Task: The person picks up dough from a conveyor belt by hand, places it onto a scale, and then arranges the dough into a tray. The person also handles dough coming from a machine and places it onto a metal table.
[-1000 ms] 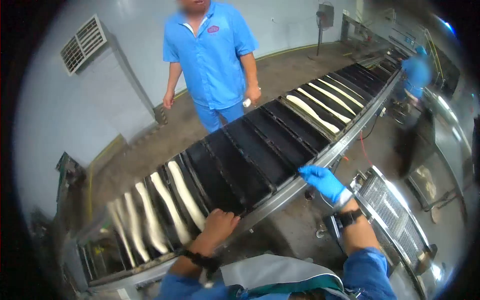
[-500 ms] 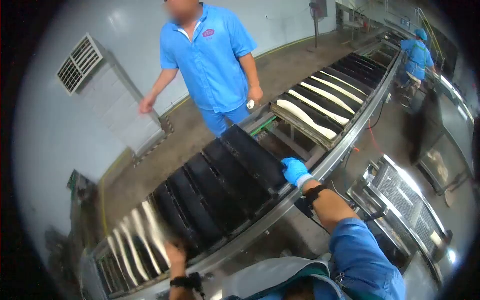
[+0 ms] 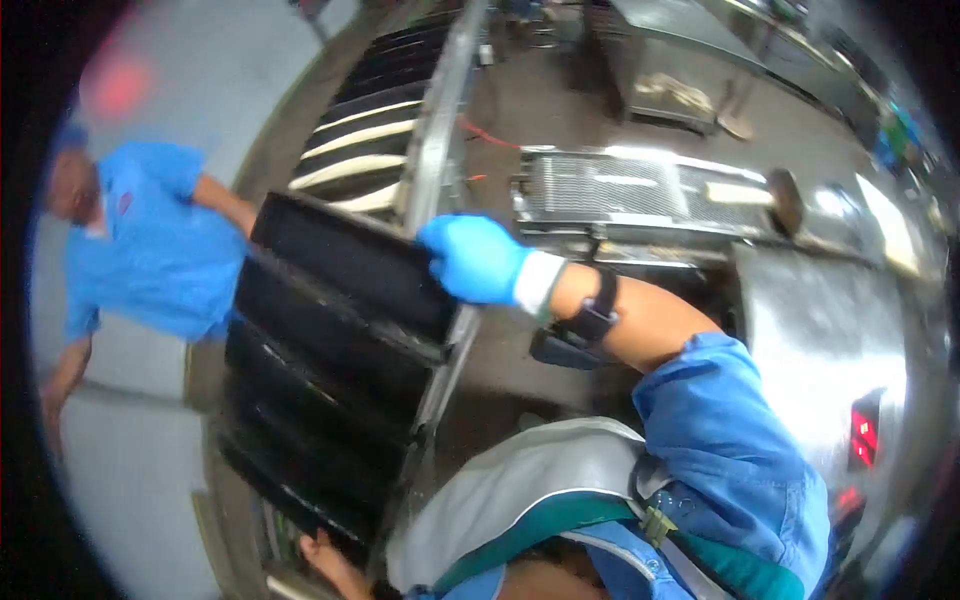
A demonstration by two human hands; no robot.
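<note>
A black baking tray point(image 3: 330, 350) with long grooves lies on the conveyor, no dough in its grooves. My right hand point(image 3: 478, 258), in a blue glove, is closed on the tray's far right corner. My bare left hand point(image 3: 328, 558) is low in the view at the tray's near edge, fingers bent against it and partly hidden. Just beyond the tray, several pale dough strips point(image 3: 362, 162) lie in another black tray. A bit of a pale strip point(image 3: 292, 588) shows at the bottom, below my left hand.
A person in blue point(image 3: 155, 240) stands across the conveyor on the left. The metal conveyor rail point(image 3: 437, 135) runs along the trays' right side. On the right are a perforated metal belt point(image 3: 610, 188) and a steel machine point(image 3: 815, 330) with a red display point(image 3: 865, 432).
My view has swung right and closer to the black tray. The gap between it and the dough-filled tray has closed. My left hand has moved from beside the dough strips to the black tray's near edge.
</note>
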